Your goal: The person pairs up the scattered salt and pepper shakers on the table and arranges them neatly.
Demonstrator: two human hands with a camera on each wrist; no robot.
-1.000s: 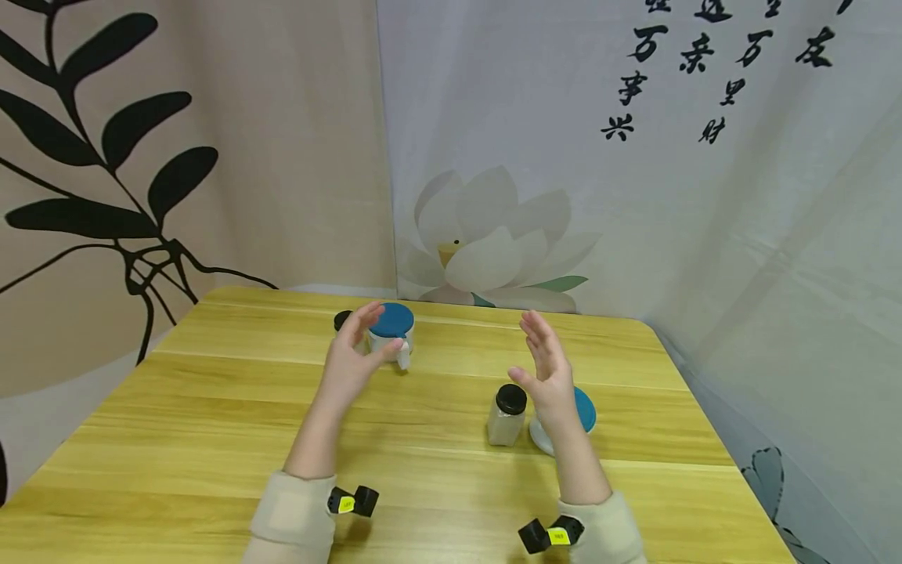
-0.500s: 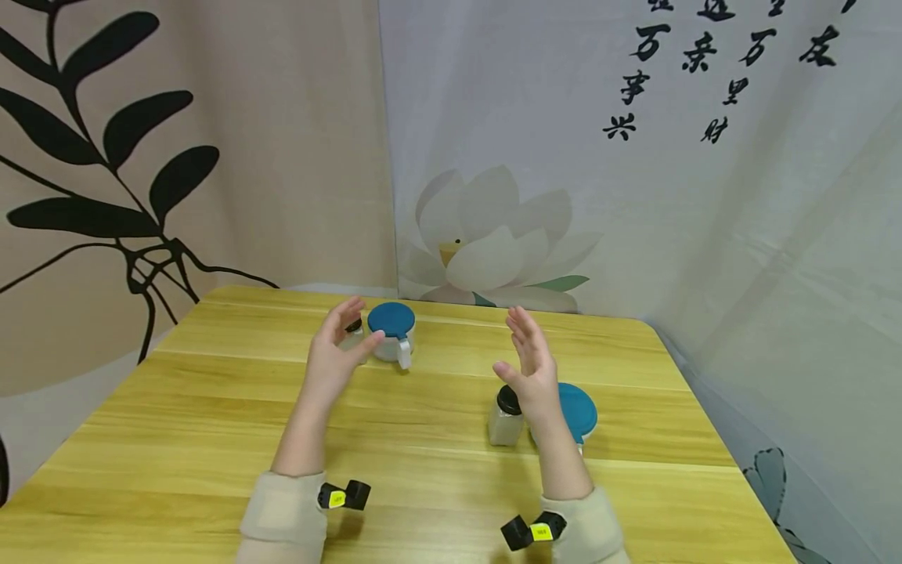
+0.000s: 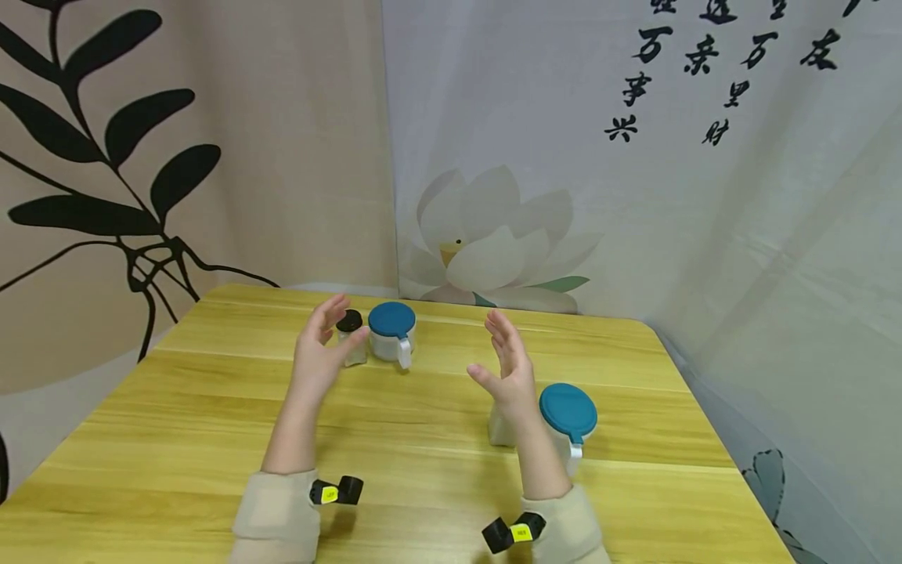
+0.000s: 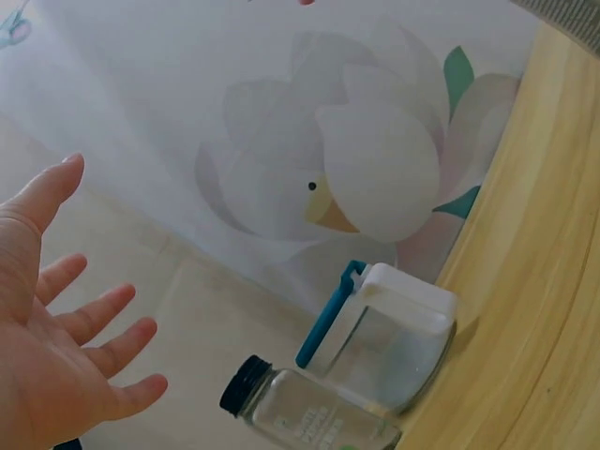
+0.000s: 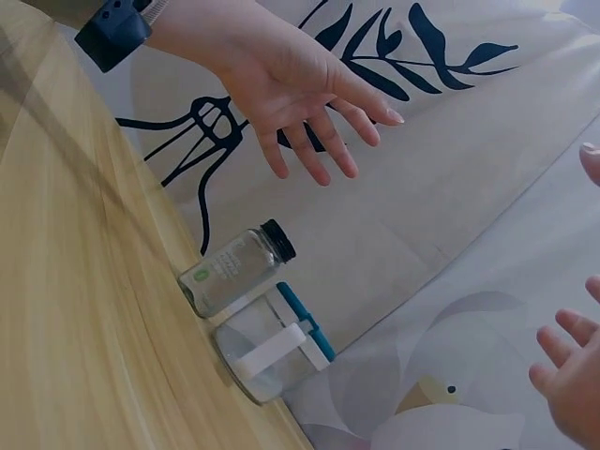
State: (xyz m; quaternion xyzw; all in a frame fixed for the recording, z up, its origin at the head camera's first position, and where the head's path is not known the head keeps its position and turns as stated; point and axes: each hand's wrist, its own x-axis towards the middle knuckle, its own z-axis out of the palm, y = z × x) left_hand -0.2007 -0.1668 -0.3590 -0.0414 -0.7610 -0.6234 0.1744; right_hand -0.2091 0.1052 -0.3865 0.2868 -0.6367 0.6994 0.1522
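Observation:
Fingers spread and holding nothing, the left hand is raised in front of a small glass jar with a black lid. Just right of that jar stands a glass container with a blue lid and white handle. The right hand, also raised with nothing in it, partly hides a second jar; beside it is another blue-lidded container. In the left wrist view the far jar and far container stand side by side, apart from the left hand.
The wooden table reaches back to hanging cloths, one with a dark plant print, the other with a pale flower and black writing. Each wrist wears a small black device with a yellow label.
Both hands have moved left in the head view, still raised and empty. The far jar's lid is now uncovered, while the near jar has become mostly hidden behind the right hand.

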